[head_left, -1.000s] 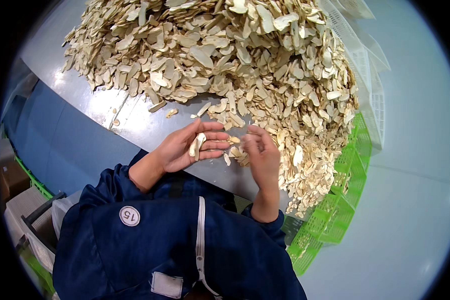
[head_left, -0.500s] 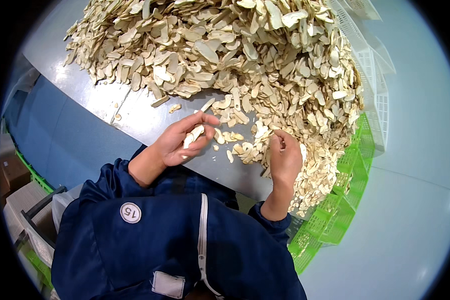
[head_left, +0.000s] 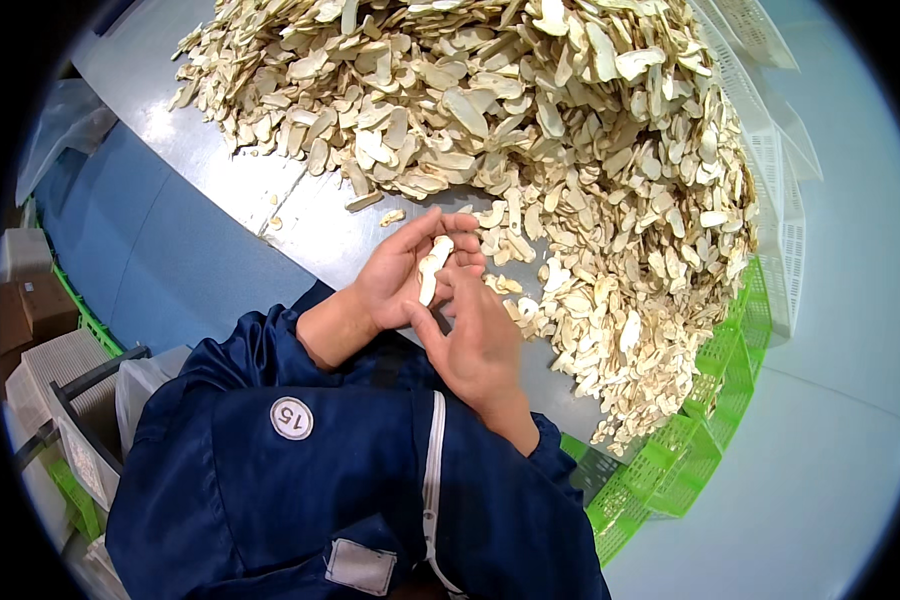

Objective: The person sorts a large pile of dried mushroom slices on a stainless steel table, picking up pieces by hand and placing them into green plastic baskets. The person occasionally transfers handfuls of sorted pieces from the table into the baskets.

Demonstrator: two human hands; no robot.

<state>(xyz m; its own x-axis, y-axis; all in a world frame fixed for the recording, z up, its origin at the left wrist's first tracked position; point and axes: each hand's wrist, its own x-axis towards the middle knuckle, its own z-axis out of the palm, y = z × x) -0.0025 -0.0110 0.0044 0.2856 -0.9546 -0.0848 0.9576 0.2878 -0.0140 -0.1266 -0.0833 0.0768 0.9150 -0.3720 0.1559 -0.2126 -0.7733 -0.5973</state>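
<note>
My left hand (head_left: 400, 262) is cupped palm up, holding a long, wavy, cream-coloured dried slice (head_left: 434, 268), perhaps with more beneath it. Against that palm rests my right hand (head_left: 478, 345), its fingers curled and its thumb close to the slice's lower end. Whatever lies under the right fingers is hidden. Beyond both hands rises a big heap of similar pale slices (head_left: 460, 110) on the metal table (head_left: 320, 225). Smaller pieces (head_left: 530, 305) lie loose just right of my hands, and one small bit (head_left: 392, 217) sits beyond the left fingers.
Green plastic baskets (head_left: 705, 425) line the table's right edge, below white perforated baskets (head_left: 785, 230). At the left are cardboard boxes (head_left: 48, 305), a white crate (head_left: 55, 375) with a dark handle, and clear plastic bags (head_left: 70, 125). Blue floor (head_left: 180, 235) shows beside the table.
My right hand has moved left from the edge of the heap to meet my left hand. The left palm has turned up more, showing the slice. The whole view has shifted slightly.
</note>
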